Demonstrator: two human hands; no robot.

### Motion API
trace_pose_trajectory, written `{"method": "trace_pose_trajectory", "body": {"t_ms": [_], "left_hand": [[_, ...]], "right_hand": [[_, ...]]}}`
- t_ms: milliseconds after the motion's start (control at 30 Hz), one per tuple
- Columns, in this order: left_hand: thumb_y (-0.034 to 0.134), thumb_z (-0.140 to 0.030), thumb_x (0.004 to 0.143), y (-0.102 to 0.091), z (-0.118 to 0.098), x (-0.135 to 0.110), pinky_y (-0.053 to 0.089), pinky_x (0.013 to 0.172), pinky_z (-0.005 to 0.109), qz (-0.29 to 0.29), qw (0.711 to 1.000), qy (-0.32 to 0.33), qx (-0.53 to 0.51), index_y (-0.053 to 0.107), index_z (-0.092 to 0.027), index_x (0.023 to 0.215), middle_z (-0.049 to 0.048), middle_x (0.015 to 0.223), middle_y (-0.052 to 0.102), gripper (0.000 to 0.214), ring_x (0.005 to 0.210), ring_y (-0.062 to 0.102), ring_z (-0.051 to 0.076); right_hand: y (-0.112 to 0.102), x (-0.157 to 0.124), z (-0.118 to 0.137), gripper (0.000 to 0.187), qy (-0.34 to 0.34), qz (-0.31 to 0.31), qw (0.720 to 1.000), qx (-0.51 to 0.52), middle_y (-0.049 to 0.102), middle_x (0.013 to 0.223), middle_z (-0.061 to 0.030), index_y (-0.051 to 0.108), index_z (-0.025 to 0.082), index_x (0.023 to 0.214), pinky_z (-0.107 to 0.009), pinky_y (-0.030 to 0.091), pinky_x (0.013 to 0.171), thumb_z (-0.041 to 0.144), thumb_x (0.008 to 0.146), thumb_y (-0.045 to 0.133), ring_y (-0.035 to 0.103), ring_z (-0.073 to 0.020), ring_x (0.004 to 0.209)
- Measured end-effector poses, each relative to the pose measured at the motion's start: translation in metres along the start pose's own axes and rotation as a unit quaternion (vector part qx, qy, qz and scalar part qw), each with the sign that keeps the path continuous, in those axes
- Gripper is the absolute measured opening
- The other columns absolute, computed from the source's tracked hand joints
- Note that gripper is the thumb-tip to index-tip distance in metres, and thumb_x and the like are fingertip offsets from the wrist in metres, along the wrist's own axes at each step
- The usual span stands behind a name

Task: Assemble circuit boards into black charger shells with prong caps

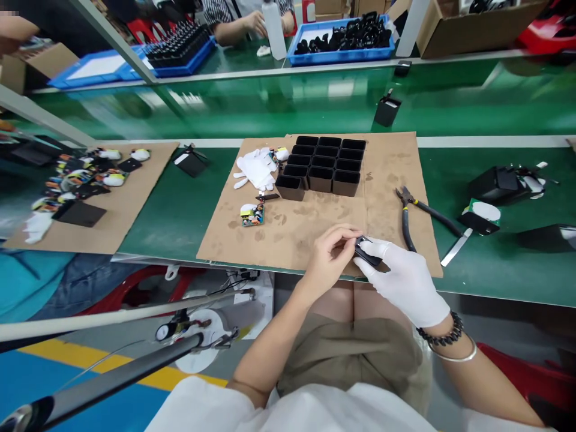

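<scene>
My left hand point(330, 255) is bare, and its fingers pinch a small black plastic part point(366, 253) at the near edge of a brown cardboard sheet point(315, 222). My right hand point(400, 279), in a white glove, grips the same part from the right. Farther back on the cardboard stands a block of several open black plastic housings point(324, 165). A small circuit board point(252, 214) lies to their left front, and a white glove point(256, 168) lies beside the housings.
Black-handled pliers point(416, 213) and a metal blade point(455, 247) lie right of the cardboard. More black parts sit on the green bench at right point(499, 183). A second cardboard with boards lies left point(85, 180). Another person's hands point(254, 24) work behind blue trays point(344, 36).
</scene>
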State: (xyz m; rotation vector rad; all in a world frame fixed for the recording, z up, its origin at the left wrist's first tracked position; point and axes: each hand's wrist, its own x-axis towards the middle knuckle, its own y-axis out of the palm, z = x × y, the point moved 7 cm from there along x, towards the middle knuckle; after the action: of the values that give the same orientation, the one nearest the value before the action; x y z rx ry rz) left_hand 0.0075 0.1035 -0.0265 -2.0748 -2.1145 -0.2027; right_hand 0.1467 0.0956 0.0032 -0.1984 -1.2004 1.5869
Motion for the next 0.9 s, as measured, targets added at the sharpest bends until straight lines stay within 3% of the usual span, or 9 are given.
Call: {"method": "trace_pose_trajectory", "body": {"t_ms": [67,133,233,367,633,700,767,833,900], "left_hand": [[0.06,-0.035,0.096,-0.001,0.002,0.001,0.058,0.092,0.032,0.013,1.0,-0.011,-0.007,0.074,-0.019,0.096,0.0102,0.111,0.073,0.021,0.108,0.069,0.02],[0.062,-0.037,0.095,-0.009,0.007,0.0,0.059,0.092,0.033,0.003,0.998,-0.031,-0.047,0.074,-0.02,0.098,0.0091,0.109,0.074,0.022,0.106,0.07,0.02],[0.065,-0.038,0.093,-0.032,0.015,-0.005,0.061,0.091,0.033,-0.069,0.992,-0.048,-0.098,0.074,-0.021,0.098,0.0064,0.104,0.075,0.02,0.097,0.072,0.018],[0.07,-0.033,0.089,-0.059,0.015,-0.017,0.06,0.089,0.028,-0.159,0.985,-0.035,-0.05,0.07,-0.02,0.103,0.0044,0.099,0.074,0.019,0.094,0.072,0.015],[0.064,-0.027,0.091,-0.049,0.012,-0.017,0.057,0.093,0.031,-0.084,0.996,-0.027,0.028,0.063,-0.02,0.12,0.0081,0.107,0.073,0.031,0.102,0.069,0.017],[0.063,-0.027,0.091,-0.051,0.013,-0.017,0.057,0.09,0.028,-0.102,0.994,-0.024,0.013,0.063,-0.02,0.118,0.0072,0.104,0.072,0.027,0.1,0.069,0.016],[0.063,-0.028,0.091,-0.054,0.014,-0.018,0.057,0.088,0.027,-0.117,0.993,-0.022,0.004,0.063,-0.02,0.115,0.0066,0.102,0.072,0.025,0.099,0.069,0.016],[0.063,-0.029,0.092,-0.055,0.015,-0.02,0.058,0.088,0.028,-0.12,0.993,-0.02,0.007,0.063,-0.02,0.116,0.0067,0.101,0.071,0.025,0.098,0.069,0.016],[0.062,-0.031,0.093,-0.056,0.016,-0.021,0.059,0.088,0.029,-0.119,0.993,-0.016,0.011,0.063,-0.02,0.117,0.0071,0.102,0.071,0.026,0.098,0.069,0.017]], "right_hand": [[-0.006,0.002,0.006,0.019,-0.009,-0.005,1.0,-0.01,0.08,0.107,-0.0048,0.074,0.024,0.107,-0.033,0.064,0.074,0.025,0.092,0.062,0.078,-0.0235,0.091],[-0.014,0.001,0.011,0.018,-0.004,-0.048,0.998,-0.029,0.079,0.108,-0.0054,0.074,0.024,0.107,-0.033,0.064,0.073,0.027,0.092,0.064,0.079,-0.0241,0.091],[-0.018,-0.004,0.011,0.018,0.023,-0.102,0.992,-0.064,0.078,0.111,-0.0059,0.075,0.025,0.107,-0.032,0.064,0.073,0.029,0.091,0.067,0.078,-0.0243,0.091],[-0.003,-0.01,0.003,0.019,0.023,-0.098,0.995,-0.016,0.079,0.109,-0.0073,0.075,0.02,0.107,-0.032,0.065,0.075,0.027,0.09,0.067,0.079,-0.0233,0.09],[0.002,-0.011,-0.012,0.018,0.086,-0.113,0.987,0.078,0.08,0.104,-0.0068,0.074,0.022,0.101,-0.037,0.065,0.085,0.028,0.084,0.074,0.078,-0.0242,0.092],[0.001,-0.014,-0.021,0.02,0.153,-0.151,0.961,0.172,0.08,0.096,-0.0066,0.071,0.022,0.092,-0.039,0.065,0.084,0.035,0.079,0.08,0.078,-0.0251,0.089],[0.003,-0.016,-0.029,0.028,0.228,-0.175,0.91,0.299,0.079,0.093,-0.0052,0.067,0.023,0.087,-0.038,0.065,0.081,0.042,0.075,0.083,0.077,-0.0245,0.089],[0.013,-0.014,-0.029,0.028,0.289,-0.141,0.845,0.426,0.078,0.1,-0.0036,0.065,0.024,0.089,-0.036,0.065,0.079,0.047,0.079,0.078,0.076,-0.0231,0.095],[0.025,-0.01,-0.018,0.025,0.329,-0.067,0.78,0.529,0.077,0.108,-0.0025,0.066,0.026,0.093,-0.037,0.066,0.083,0.051,0.088,0.067,0.075,-0.0225,0.103]]}}
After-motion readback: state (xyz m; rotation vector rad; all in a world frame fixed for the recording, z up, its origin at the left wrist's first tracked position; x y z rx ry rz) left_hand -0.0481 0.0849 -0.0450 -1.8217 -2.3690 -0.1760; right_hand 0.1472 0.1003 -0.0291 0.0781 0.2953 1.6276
